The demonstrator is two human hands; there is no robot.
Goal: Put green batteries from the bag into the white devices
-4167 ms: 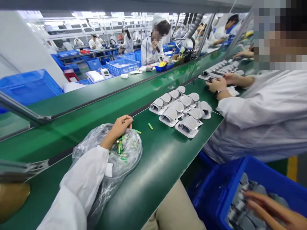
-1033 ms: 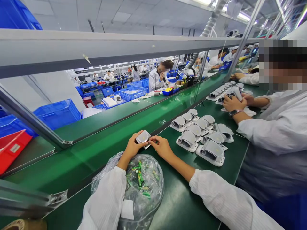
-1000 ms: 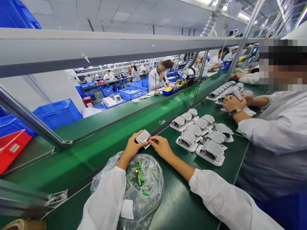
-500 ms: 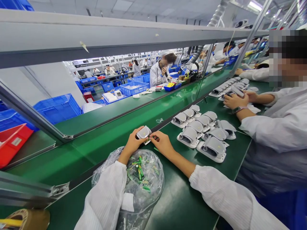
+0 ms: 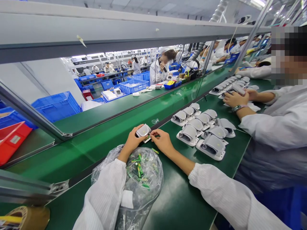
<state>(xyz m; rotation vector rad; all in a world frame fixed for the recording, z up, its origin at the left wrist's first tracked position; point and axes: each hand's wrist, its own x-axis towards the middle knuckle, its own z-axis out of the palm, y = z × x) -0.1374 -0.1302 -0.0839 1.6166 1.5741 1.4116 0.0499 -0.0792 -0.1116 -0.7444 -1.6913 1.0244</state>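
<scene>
Grey device point(image 5: 144, 129) mid-frame, and I'm on it!
My left hand point(image 5: 132, 140) curls closed round its left side; my right hand point(image 5: 163, 141) bunches fingertips at its lower-right edge, whether gripping anything I can't tell.

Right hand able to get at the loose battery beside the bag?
Probably yes: the loose battery lies close by the right hand, with nothing seen covering it. That hand is occupied at the grey unit held in the left hand, though.
</scene>
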